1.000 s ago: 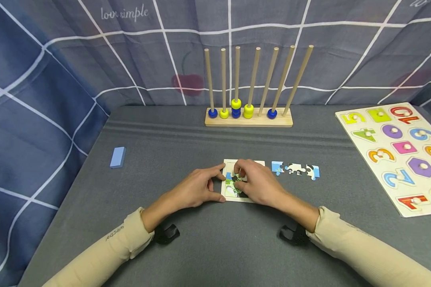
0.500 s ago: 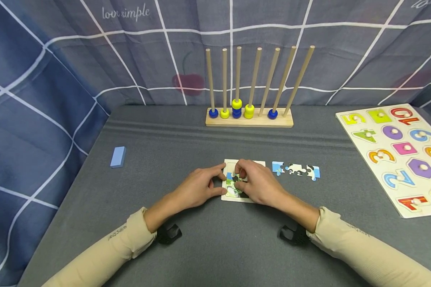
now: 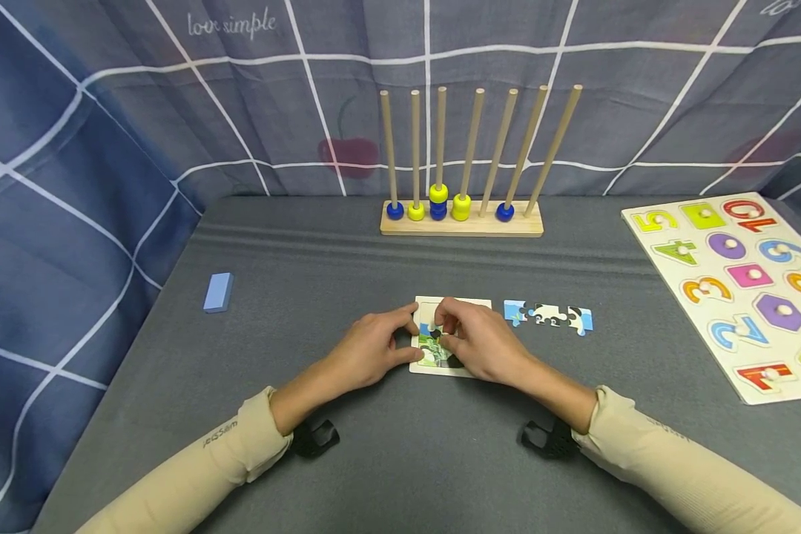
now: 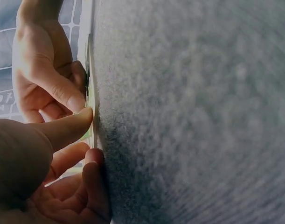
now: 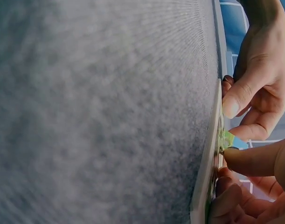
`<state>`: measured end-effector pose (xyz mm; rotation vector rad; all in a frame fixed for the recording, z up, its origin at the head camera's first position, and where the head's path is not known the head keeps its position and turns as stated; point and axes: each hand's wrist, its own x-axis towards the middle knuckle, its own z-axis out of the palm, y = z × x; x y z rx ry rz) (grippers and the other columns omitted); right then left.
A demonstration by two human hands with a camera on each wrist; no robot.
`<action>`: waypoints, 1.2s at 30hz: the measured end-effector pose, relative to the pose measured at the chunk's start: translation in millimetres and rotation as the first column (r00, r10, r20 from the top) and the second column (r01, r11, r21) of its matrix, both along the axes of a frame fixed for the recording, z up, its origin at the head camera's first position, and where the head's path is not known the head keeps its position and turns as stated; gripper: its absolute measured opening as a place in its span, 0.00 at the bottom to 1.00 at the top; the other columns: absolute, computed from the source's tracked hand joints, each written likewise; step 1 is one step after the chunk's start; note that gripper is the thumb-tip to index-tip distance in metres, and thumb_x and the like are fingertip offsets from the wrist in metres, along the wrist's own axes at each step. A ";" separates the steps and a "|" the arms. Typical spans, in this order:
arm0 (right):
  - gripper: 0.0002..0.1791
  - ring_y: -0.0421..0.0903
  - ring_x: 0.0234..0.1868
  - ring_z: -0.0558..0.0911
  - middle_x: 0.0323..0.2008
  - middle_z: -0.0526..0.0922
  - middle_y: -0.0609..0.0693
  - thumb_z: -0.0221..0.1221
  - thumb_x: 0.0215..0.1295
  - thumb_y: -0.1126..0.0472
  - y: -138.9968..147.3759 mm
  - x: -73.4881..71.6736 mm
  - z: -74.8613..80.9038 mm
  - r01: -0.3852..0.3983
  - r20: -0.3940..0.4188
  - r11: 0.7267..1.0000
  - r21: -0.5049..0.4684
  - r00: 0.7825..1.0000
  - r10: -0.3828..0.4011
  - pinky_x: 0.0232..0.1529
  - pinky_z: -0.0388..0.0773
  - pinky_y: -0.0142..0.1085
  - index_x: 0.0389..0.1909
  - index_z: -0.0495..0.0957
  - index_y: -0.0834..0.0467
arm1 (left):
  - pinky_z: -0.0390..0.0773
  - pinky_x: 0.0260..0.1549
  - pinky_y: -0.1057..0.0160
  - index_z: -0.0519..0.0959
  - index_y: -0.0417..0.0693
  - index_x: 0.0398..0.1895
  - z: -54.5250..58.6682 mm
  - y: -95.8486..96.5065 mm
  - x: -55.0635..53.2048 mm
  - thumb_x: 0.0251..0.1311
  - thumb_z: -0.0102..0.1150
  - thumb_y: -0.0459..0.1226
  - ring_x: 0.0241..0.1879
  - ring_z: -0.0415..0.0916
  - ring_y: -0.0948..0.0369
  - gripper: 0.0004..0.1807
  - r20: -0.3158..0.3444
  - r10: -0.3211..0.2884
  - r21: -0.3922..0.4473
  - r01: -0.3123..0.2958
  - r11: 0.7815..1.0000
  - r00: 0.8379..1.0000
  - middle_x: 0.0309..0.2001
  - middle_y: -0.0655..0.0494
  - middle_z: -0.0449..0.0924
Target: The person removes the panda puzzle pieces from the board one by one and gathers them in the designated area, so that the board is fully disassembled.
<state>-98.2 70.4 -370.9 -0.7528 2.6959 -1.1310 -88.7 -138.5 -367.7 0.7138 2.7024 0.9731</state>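
A small puzzle board (image 3: 472, 302) with a pale frame lies flat before me, its picture partly filled in green, blue and black. My left hand (image 3: 372, 347) holds its left side, thumb over the frame and index finger by the upper left corner. My right hand (image 3: 482, 337) reaches over from the right, thumb and fingers pinching a jigsaw piece at the picture's middle. In the right wrist view, that green and blue jigsaw piece (image 5: 230, 139) stands tilted up from the board at the thumb tip. The right hand hides much of the board's right half.
Several loose jigsaw pieces (image 3: 549, 314), blue, white and black, lie in a row right of the board. Behind stands a wooden bead rack (image 3: 463, 226) with tall pegs. A number puzzle (image 3: 721, 297) lies far right, a blue block (image 3: 219, 292) at left.
My left thumb has slid slightly upward, from the frame's lower left corner onto the board's left side. The right thumb has shifted slightly at the piece. Everything else stays put.
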 end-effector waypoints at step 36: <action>0.07 0.42 0.23 0.76 0.29 0.80 0.46 0.62 0.61 0.72 23.0 4.2 7.7 0.082 0.151 0.976 -0.201 0.987 -0.051 0.24 0.71 0.35 0.36 0.80 0.58 | 0.68 0.21 0.67 0.82 0.46 0.44 0.6 -3.9 -2.8 0.59 0.70 0.42 0.15 0.64 0.70 0.14 0.042 -0.044 -0.016 0.044 0.999 0.998 0.68 0.47 0.68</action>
